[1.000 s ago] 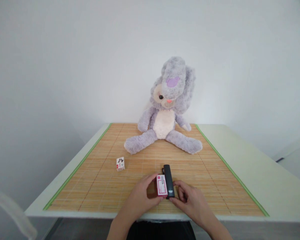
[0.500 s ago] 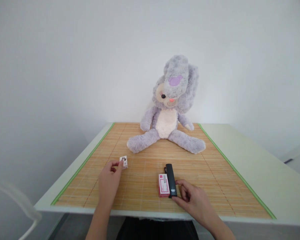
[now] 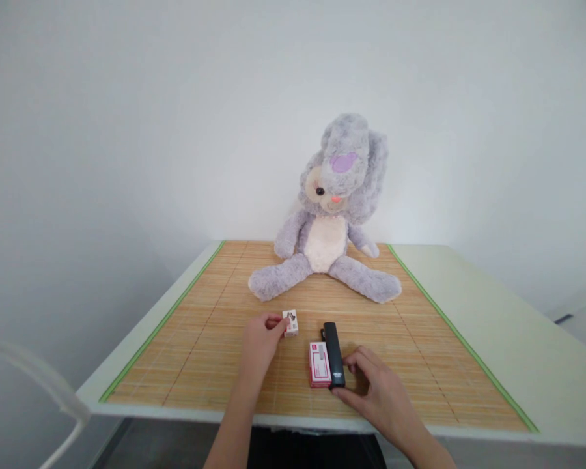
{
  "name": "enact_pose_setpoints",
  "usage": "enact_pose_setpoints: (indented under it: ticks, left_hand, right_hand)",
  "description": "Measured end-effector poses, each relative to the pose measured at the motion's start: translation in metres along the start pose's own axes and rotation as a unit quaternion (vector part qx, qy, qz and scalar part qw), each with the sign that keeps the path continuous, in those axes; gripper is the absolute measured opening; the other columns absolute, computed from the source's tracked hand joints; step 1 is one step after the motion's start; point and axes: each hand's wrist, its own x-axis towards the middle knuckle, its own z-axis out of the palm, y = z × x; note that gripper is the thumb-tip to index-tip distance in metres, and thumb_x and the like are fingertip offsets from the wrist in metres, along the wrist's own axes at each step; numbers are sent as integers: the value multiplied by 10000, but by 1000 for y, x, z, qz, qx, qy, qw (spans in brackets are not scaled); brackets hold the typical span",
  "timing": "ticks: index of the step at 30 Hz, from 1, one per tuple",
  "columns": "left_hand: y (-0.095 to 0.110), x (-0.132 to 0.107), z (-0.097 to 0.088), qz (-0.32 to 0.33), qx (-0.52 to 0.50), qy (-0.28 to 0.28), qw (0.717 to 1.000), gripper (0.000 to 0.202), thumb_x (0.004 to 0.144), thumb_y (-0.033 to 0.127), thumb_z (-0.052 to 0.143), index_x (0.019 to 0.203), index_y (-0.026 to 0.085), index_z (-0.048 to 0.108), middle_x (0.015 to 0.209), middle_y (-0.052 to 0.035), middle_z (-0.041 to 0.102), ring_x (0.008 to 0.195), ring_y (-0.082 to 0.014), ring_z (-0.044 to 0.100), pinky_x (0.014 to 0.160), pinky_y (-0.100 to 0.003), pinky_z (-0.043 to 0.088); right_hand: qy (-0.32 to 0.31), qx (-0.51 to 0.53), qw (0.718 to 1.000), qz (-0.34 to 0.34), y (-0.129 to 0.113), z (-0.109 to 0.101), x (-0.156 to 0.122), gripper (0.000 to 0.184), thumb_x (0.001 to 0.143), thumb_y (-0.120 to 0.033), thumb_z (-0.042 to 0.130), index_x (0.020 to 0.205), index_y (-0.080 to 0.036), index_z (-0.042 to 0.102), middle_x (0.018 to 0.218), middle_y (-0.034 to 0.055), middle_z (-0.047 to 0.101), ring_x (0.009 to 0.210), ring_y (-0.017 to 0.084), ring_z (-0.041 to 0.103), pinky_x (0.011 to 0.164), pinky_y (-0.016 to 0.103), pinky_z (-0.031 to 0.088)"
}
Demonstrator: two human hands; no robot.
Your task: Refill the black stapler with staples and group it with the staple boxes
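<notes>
My left hand (image 3: pixel 260 344) pinches a small white box (image 3: pixel 290 322) with a dark picture on it, held just over the bamboo mat (image 3: pixel 200 352). To its right a black stapler (image 3: pixel 333 354) lies lengthwise on the mat, with a red and white box (image 3: pixel 319 363) flat against its left side. My right hand (image 3: pixel 378 389) rests on the mat beside the stapler. Its curled fingertips touch the stapler's near right end, without lifting it.
A grey plush rabbit (image 3: pixel 333 215) sits at the back of the mat against the white wall. The mat has green edging and lies on a pale table (image 3: pixel 498 339). A curved white chair part (image 3: pixel 34 378) shows at the lower left.
My left hand left the red and white box, reached left to the small white box, took it and carried it right toward the stapler. My right hand stayed by the stapler.
</notes>
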Motion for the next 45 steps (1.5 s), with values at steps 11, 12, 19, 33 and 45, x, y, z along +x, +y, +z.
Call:
enact_pose_setpoints:
  ticks: [11, 12, 19, 33, 45]
  left_hand:
    - [25, -25, 37, 40, 5, -62, 997, 425, 839, 469, 712, 1147, 184, 777, 903, -77, 798, 814, -226, 733, 792, -342, 537]
    - [25, -26, 37, 41, 7, -63, 997, 419, 839, 470, 712, 1138, 184, 782, 910, -80, 798, 823, -230, 733, 803, -348, 536]
    - [29, -29, 36, 35, 8, -63, 997, 418, 827, 460, 722, 1122, 171, 783, 863, -82, 792, 798, -241, 729, 805, -365, 546]
    - [26, -107, 61, -63, -169, -70, 981, 642, 938, 410, 485, 1543, 196, 476, 1628, -57, 438, 1521, -239, 400, 1297, -426, 273]
    - [34, -121, 77, -30, -115, -96, 988, 722, 957, 397, 441, 1629, 179, 298, 1721, -37, 230, 1608, -224, 173, 1333, -416, 121]
  right_hand:
    - [-9, -10, 1000, -2, -6, -4, 0, 240, 859, -380, 763, 916, -238, 577, 900, 7, 623, 838, 203, 594, 750, 320, 451]
    - [-8, -11, 1000, -2, -6, -4, 0, 241, 859, -382, 761, 913, -238, 576, 897, 7, 623, 836, 204, 594, 749, 321, 451]
    - [-12, -14, 1000, 1, -6, -2, -1, 243, 850, -375, 766, 937, -241, 584, 889, -1, 618, 828, 203, 593, 745, 323, 444]
    - [14, -12, 999, 42, -19, 9, -10, 371, 818, -424, 811, 1121, -258, 678, 963, 40, 670, 902, 251, 638, 809, 361, 501]
    - [2, -41, 996, 74, -20, 15, -11, 230, 892, -413, 726, 778, -243, 621, 825, 19, 652, 754, 214, 627, 690, 317, 440]
